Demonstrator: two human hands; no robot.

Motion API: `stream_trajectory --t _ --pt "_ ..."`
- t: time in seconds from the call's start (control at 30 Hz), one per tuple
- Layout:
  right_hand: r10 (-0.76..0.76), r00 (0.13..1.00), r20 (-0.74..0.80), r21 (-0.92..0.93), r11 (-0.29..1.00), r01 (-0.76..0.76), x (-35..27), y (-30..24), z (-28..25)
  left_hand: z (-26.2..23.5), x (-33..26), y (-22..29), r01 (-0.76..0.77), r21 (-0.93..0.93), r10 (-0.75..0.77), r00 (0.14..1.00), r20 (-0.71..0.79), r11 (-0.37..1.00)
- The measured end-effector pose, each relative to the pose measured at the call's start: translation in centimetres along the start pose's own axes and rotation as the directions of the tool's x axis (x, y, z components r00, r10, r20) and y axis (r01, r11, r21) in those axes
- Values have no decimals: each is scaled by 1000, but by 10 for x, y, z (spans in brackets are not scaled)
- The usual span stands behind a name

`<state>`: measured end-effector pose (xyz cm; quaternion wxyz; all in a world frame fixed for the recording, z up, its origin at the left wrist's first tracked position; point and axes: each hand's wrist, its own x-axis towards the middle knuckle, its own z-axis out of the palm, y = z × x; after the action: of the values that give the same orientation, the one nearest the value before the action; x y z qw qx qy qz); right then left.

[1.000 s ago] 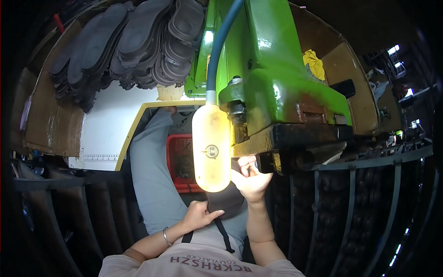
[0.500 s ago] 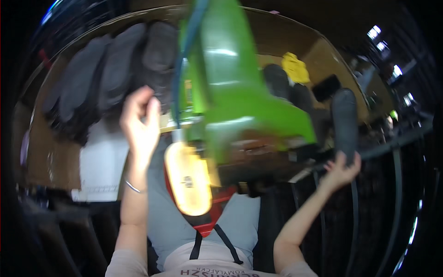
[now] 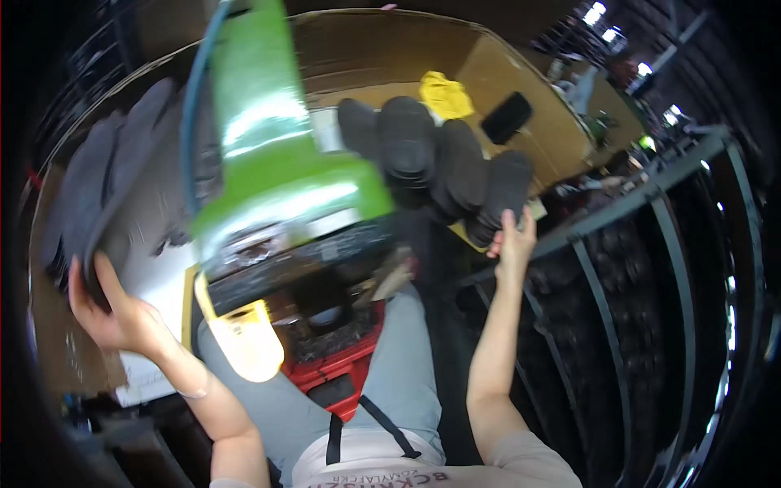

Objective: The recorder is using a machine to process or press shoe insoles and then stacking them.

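At the left, my left hand [image 3: 122, 317] has its thumb and fingers closed round the near end of a dark grey shoe sole [image 3: 134, 183]. That sole leans beside a bunch of similar soles [image 3: 77, 191]. My right hand [image 3: 515, 242] pinches the near end of another dark sole [image 3: 508, 185], which lies over the end of a row of dark soles [image 3: 407, 138] on the right. Between my arms stands a green machine [image 3: 285, 191] with a dark lower edge. A lit yellow-white piece [image 3: 248, 342] hangs under its left side.
A large cardboard surround [image 3: 504, 89] curves behind the machine. In its right part lie a yellow cloth-like thing [image 3: 446, 95] and a black block [image 3: 506, 118]. A red base [image 3: 325, 366] sits between my knees. A metal rack [image 3: 667, 236] runs along the right.
My left hand has moved left and down, from empty to gripping a sole. My right hand has brought its sole inward onto the right-hand row. The view has shifted, putting the machine further left.
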<state>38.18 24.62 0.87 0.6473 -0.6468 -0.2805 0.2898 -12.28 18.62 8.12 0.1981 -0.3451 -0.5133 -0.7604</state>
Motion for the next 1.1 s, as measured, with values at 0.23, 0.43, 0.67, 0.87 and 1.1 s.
stream_trajectory --t 0.23,0.43,0.67,0.87,1.1 --pt "-242 941 238 -72 961 265 -80 42 4 -119 -78 13 592 -297 -583 802 131 749" --pt "181 411 893 -22 932 -363 -201 88 33 -125 -121 7 817 -318 -726 575 378 481" --pt "233 665 709 252 798 -548 -199 63 23 -97 -170 44 963 82 -683 120 720 256" --pt "-301 919 253 327 921 211 -134 -2 19 -21 -231 121 902 430 -344 -395 852 28" --pt "-645 697 313 -576 455 679 -24 -33 53 150 -279 156 980 196 -132 -197 971 -26"
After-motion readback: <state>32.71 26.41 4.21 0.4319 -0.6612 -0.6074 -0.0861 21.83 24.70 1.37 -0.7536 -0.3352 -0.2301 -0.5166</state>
